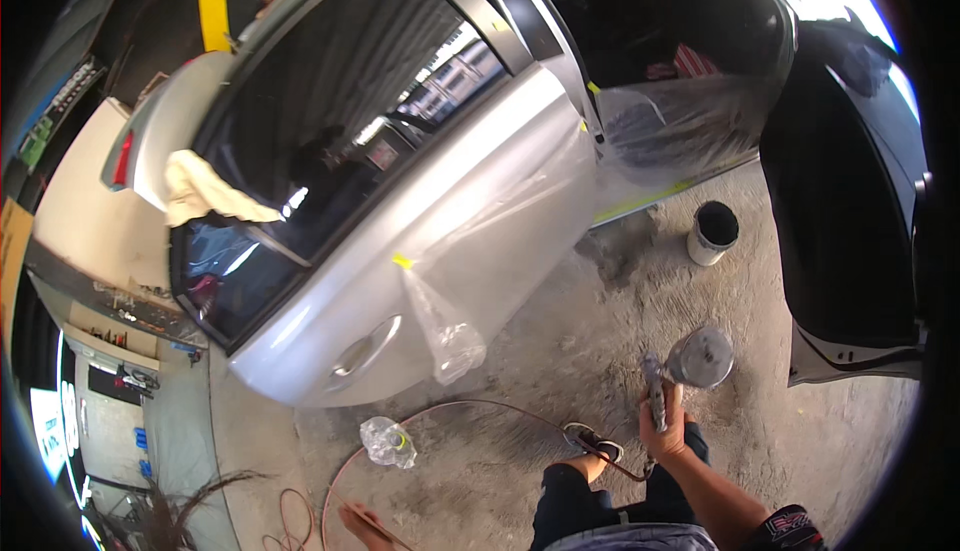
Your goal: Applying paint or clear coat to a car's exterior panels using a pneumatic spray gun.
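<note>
In my right hand (664,431) is a paint spray gun (655,393), gripped by its handle, with a round grey-smeared cup (700,357) on top. A reddish air hose (480,402) reaches the gun's lower end and loops across the floor. My left hand (361,527) is low at the bottom edge, with a thin strip along it; whether it holds this strip is unclear. Ahead stands an open silver car door (307,352) with a pull handle (367,346). Clear plastic film (448,341) hangs from yellow tape (403,261) on its panel.
Plastic sheeting (675,120) covers the lower door opening. A paint-stained can (708,247) stands on the rough concrete floor (517,468), left of another open black-lined door (847,213). Crumpled plastic (388,442) lies near the hose. A cream cloth (206,187) hangs by the window.
</note>
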{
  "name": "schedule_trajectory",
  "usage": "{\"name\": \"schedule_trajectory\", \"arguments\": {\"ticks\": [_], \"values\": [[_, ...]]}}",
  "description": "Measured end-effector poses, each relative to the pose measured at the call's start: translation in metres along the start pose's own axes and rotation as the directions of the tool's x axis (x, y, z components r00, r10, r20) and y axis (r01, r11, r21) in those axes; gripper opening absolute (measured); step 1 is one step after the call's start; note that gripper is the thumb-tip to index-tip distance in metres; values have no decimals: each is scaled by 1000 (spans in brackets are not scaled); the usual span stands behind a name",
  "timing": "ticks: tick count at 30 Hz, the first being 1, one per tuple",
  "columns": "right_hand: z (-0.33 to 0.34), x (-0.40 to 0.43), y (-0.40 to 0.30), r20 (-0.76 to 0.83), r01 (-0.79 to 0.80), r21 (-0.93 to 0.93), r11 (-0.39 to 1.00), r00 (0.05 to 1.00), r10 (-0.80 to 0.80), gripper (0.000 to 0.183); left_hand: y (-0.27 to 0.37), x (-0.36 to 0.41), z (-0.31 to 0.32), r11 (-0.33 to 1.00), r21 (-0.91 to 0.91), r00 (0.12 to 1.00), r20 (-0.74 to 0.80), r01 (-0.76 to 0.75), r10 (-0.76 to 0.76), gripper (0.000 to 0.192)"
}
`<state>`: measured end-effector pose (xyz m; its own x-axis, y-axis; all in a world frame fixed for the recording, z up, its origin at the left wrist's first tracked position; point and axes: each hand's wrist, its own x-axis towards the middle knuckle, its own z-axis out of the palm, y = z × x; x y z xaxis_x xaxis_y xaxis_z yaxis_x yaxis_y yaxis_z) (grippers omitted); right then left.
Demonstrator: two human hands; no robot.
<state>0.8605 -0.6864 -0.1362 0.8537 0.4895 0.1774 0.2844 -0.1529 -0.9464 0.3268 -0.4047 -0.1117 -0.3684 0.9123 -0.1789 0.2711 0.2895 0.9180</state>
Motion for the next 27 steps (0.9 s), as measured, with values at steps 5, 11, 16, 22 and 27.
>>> {"name": "schedule_trajectory", "arguments": {"ticks": [5, 11, 16, 22, 27], "values": [[-22, -77, -95, 222, -144, 75, 987, 967, 125, 46, 106, 71, -41, 948, -272, 985, -88, -166, 147, 52], [-24, -171, -130, 355, -44, 58, 997, 935, 21, 46, 185, 157, -22, 839, -185, 836, 118, -511, 535, 42], [-12, -241, -165, 326, -122, 3, 993, 938, 114, 45, 224, 215, 16, 842, -273, 804, 267, -465, 531, 54], [52, -285, -193, 138, -116, -81, 990, 982, 126, 42, 254, 281, 75, 925, -135, 780, 502, -356, 374, 64], [130, -315, -219, 16, -224, -93, 970, 974, 227, 47, 245, 301, 98, 849, -203, 660, 550, -488, 511, 47]]}}
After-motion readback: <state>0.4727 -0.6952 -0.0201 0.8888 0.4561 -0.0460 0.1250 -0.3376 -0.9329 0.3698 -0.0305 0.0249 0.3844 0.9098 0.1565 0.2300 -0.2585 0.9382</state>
